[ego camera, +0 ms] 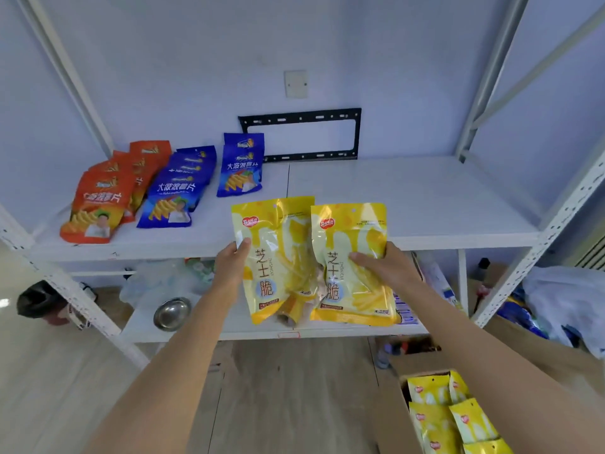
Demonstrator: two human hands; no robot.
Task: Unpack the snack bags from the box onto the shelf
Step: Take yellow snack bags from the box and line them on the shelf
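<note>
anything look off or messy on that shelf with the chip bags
Mostly tidy. The orange chip bags and the blue chip bags lie in slanted, overlapping rows on the white shelf; nothing looks spilled or torn.

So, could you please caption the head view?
Left hand and right hand each hold a yellow snack bag before the shelf.
</note>
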